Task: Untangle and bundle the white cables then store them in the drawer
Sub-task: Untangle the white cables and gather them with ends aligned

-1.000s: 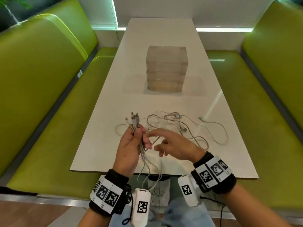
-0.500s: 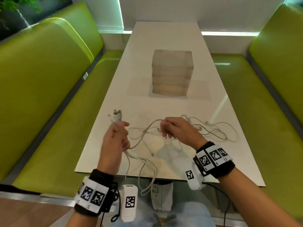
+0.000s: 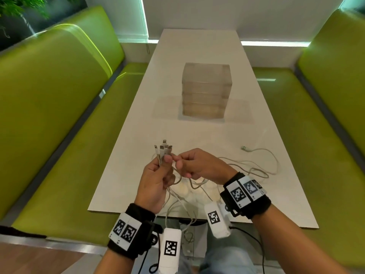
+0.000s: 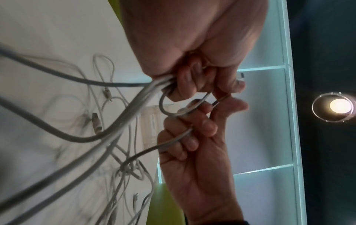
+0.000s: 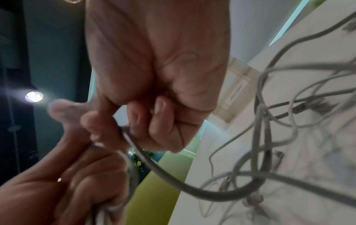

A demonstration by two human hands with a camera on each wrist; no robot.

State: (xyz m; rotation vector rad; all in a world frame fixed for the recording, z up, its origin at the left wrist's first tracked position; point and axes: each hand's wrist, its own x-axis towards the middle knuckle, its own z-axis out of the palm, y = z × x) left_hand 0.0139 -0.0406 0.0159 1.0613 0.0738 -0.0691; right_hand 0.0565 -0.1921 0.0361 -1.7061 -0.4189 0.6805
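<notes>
My left hand [image 3: 158, 175] is raised over the table's near end and grips a bunch of white cables, whose connector ends [image 3: 163, 150] stick up above its thumb. The same left hand [image 4: 192, 85] has several cable strands running out of its fist. Right beside it, my right hand [image 3: 189, 165] pinches one white cable [image 5: 154, 164] between curled fingers. That right hand [image 5: 134, 118] nearly touches the left. The loose white cables [image 3: 254, 171] trail across the table to the right and hang over its near edge [image 3: 183, 212]. A clear stacked drawer unit [image 3: 206, 89] stands at mid-table, drawers closed.
The white table [image 3: 197, 46] runs away from me between two green benches [image 3: 59, 115], [image 3: 325, 135]. One cable end with a connector [image 3: 245, 148] lies alone on the right of the table. A wall closes off the far end.
My hands were spread apart half a second ago and have come back together. The left hand moved right with its bunch; the right hand moved left, drawing a cable toward the bunch.
</notes>
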